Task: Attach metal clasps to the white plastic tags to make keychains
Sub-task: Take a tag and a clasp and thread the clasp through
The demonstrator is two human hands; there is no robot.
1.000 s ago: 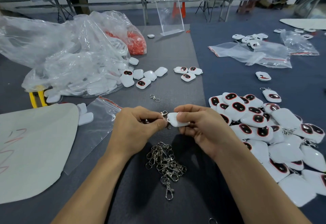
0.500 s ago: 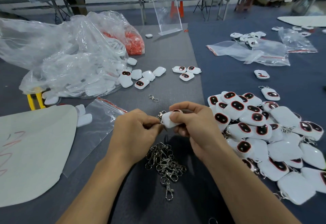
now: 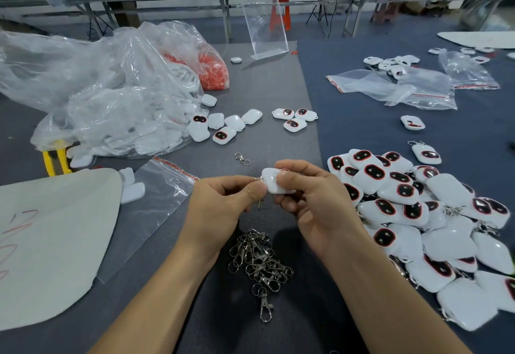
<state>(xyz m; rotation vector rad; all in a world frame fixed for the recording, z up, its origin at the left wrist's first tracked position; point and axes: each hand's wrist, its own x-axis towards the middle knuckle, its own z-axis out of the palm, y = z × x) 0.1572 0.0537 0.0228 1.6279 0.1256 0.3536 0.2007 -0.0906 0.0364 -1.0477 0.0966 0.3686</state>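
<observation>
My right hand (image 3: pixel 315 203) grips a white plastic tag (image 3: pixel 271 183) between thumb and fingers, just above the table's middle. My left hand (image 3: pixel 220 203) pinches a metal clasp (image 3: pixel 259 202) at the tag's left corner; most of the clasp is hidden by my fingers, with its tail hanging below. A heap of loose metal clasps (image 3: pixel 259 264) lies on the mat beneath my hands. One single clasp (image 3: pixel 242 158) lies farther back.
A big pile of white tags with clasps (image 3: pixel 418 214) fills the right. Loose tags (image 3: pixel 223 127) spill from a large clear plastic bag (image 3: pixel 106 94) at the left. Zip bags (image 3: pixel 395 88), a white sheet (image 3: pixel 50 242) and yellow-handled pliers (image 3: pixel 55 158) lie around.
Both hands have kept the tag and clasp pressed together and shifted slightly; the tag has turned a little in my right hand. Nothing on the table moved.
</observation>
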